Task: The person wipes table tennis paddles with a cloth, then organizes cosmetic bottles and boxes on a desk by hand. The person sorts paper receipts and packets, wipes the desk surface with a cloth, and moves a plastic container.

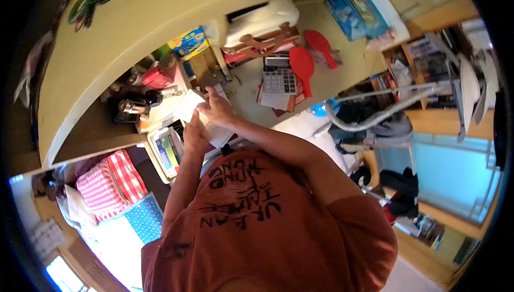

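A folded sheet of white paper (188, 105) is held up in front of my shirt, over the desk's front edge. My left hand (196, 133) pinches its lower part between thumb and fingers. From the other side, my right hand (217, 109) grips the same paper, its fingers near the upper corner. Below the right hand, a second pale sheet (218, 133) shows partly; whether it is joined to the first I cannot tell. Closest beyond the hands are a small shelf (176, 78) with a red packet (157, 78) and several bottles.
On the desk lie a calculator (279, 82), two red paddle-shaped things (302, 66) and a brown wooden rack (267, 40). A blue plastic box (357, 16) stands farther right. Books (166, 150) fill a drawer or box near my left hand. Checked red cloth (112, 182) lies at lower left.
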Available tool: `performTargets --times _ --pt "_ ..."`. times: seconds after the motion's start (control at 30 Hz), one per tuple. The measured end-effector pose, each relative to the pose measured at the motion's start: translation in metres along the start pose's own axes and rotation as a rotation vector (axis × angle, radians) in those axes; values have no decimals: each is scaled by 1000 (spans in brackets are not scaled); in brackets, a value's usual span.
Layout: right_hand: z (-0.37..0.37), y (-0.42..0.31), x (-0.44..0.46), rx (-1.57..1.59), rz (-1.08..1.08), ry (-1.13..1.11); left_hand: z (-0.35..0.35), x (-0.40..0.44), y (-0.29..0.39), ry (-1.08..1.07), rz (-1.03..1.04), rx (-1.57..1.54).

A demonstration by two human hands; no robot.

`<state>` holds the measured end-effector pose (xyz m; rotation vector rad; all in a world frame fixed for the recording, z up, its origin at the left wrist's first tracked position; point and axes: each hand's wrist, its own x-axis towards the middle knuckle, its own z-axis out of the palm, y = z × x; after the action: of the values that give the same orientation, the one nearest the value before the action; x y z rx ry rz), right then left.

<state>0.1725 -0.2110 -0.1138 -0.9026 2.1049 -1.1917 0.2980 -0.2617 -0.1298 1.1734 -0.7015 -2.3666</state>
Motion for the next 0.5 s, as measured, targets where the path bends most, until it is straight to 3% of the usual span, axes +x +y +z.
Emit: performTargets --times 0.07,0.13,0.5 --pt "-4 7 2 57 77 37 1 0 3 -112 -10 -17" --pt "-14 17 3 78 127 -303 0 5 2 -119 -73 -22" --pt "-18 64 -34 88 130 -257 -12 14 -21 -122 -264 -39"
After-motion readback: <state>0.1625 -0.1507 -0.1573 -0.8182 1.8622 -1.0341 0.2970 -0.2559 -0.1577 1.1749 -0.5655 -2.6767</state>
